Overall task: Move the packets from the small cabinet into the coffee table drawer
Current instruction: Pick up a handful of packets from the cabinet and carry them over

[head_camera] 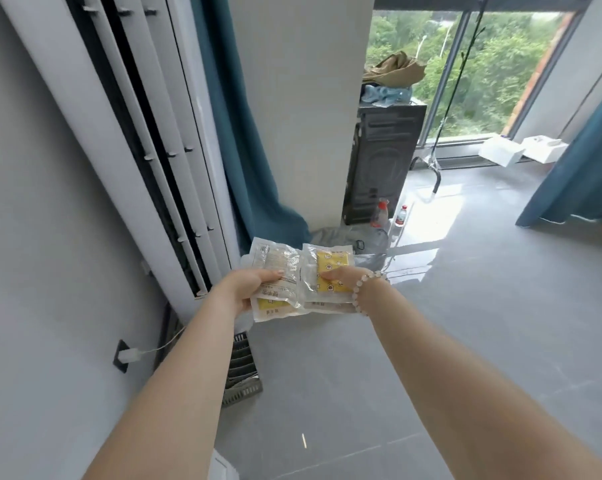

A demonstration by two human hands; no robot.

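Observation:
Both arms reach out in front of me over a grey tiled floor. My left hand [249, 284] grips a clear plastic packet [273, 271] with printed text and a yellow card inside. My right hand [341, 278], with a bead bracelet on the wrist, pinches a second clear packet [330, 265] with a yellow patterned card, thumb on top. The two packets overlap side by side in the air. Neither the small cabinet nor the coffee table drawer is in view.
A tall white standing air conditioner [147, 150] stands at the left by the wall, a blue curtain [244, 150] and a white pillar behind it. A dark appliance [379, 161] with clothes on top and bottles [382, 213] sit by the window. White boxes [521, 150] lie at the right.

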